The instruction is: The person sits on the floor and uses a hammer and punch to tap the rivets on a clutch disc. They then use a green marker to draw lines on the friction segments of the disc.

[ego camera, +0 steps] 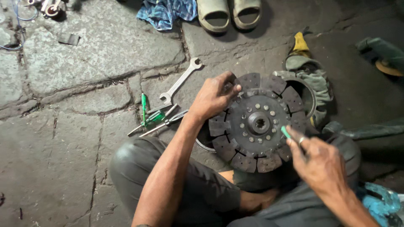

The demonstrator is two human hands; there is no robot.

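Note:
A round clutch disc [256, 122] with dark friction pads around its rim and a splined hub in the middle rests tilted over my lap. My left hand [212, 96] grips the disc's upper left edge, thumb on its face. My right hand [317, 164], a ring on one finger, holds a small green-handled tool [285, 132] whose tip touches the disc's right side near the rivets.
A double open-ended spanner [180, 81] and green-handled screwdrivers [153, 117] lie on the stone floor to the left. A metal ring wrapped in cloth [313, 90] sits behind the disc. Sandals [229, 14] and a blue rag [166, 12] lie at the top.

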